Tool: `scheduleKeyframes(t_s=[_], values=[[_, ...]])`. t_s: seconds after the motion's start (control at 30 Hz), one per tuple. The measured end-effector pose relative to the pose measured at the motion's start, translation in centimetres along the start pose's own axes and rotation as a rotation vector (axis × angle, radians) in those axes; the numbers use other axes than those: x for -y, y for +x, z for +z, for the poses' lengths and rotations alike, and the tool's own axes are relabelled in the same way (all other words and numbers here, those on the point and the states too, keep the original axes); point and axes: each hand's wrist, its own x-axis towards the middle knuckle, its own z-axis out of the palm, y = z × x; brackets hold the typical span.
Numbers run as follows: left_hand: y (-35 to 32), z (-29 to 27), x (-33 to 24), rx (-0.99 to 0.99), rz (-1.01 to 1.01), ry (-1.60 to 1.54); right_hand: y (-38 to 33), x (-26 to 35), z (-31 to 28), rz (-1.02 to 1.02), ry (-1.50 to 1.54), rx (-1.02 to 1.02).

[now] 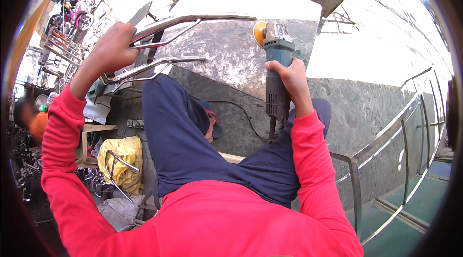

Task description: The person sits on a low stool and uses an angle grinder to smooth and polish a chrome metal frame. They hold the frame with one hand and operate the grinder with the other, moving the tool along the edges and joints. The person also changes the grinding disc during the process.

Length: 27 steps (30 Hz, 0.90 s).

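My right hand (292,79) is wrapped round the body of a teal and dark grey angle grinder (278,76), held upright over my right thigh. At its top end sits an orange-yellow disc (260,33). A dark cord leaves the grinder's lower end. My left hand (115,47), raised at the left, is closed round a bent shiny metal tube frame (185,20). Its two arms stretch to the right; the upper one's tip ends close to the disc. Whether tip and disc touch I cannot tell. A worn grey board (226,49) lies beneath them.
A yellow sack (120,163) with a bent metal tube piece (115,170) on it lies at lower left. Metal railings (405,160) run along the right. Another person (36,122) is at far left, near many metal parts. The grinder's cord (241,107) crosses the floor by my foot.
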Motion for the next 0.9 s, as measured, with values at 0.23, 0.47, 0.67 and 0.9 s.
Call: scheduleKeyframes(t_s=[0.23,0.47,0.67,0.9], values=[[-2.4,-0.5,0.6,0.118,-0.156,-0.220,-0.4,-0.1,-1.9,0.008,-0.002,-0.082],[-5.4,2.6,-0.5,0.052,-0.161,-0.377,-1.3,-0.7,-3.6,-0.019,0.075,-0.150],[-7.1,2.9,-2.0,0.008,-0.085,-0.417,-1.5,-0.4,-3.9,0.015,0.117,-0.129],[-8.3,3.0,-3.4,-0.001,-0.097,-0.314,-1.5,-0.2,-3.8,0.027,0.060,-0.120]])
